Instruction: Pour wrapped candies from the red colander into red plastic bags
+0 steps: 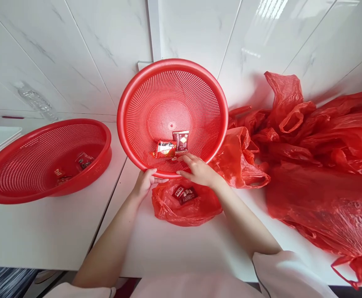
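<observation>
A red perforated plastic basket (172, 89) is tipped toward me, its near rim over an open red plastic bag (187, 213). My left hand (144, 182) is closed on the near left of that rim. Inside the basket, my right hand (198, 169) reaches over the rim with fingers apart. Its fingertips are at the lower edge of two small wrapped packets, a red-and-white packet (165, 149) and a dark maroon packet (181, 140). Whether they touch is hard to tell. Dark red packets (185, 194) lie in the bag below.
A second red basket (103, 161) leans at the left with a few packets inside. Behind it lies a clear plastic bottle (38, 101) by the tiled wall (190, 29). Red plastic bags (320, 190) are heaped on the right of the white table (168, 252).
</observation>
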The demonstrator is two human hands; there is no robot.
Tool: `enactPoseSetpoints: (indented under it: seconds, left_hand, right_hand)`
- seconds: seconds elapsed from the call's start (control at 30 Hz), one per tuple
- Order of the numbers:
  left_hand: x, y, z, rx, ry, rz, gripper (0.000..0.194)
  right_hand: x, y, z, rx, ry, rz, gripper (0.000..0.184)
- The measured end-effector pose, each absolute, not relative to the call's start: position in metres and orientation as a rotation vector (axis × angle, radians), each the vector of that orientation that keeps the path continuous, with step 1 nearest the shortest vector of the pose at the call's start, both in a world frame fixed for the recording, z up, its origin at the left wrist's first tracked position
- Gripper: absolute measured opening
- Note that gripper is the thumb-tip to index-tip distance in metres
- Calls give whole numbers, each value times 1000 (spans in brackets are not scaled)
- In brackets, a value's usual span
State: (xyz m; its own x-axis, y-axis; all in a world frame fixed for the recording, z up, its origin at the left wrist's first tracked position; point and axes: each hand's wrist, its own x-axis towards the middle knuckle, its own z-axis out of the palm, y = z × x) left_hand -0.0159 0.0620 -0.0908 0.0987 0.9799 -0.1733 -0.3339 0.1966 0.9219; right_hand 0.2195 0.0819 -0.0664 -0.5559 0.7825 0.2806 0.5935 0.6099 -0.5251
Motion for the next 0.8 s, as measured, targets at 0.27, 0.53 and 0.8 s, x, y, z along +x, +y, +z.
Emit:
enactPoseSetpoints:
  seconds: [0.27,0.53,0.8]
  left_hand:
    - [-5,54,-91,864,978,1082,45]
    - [-10,55,-91,824,964,1117,49]
    - [-15,60,-88,849,952,1200,45]
  right_hand:
    - [204,89,-90,-1305,-2346,443,38]
    - [212,95,-76,-1002,-1370,1459,38]
    - [225,93,-68,-893,-1097,1660,36]
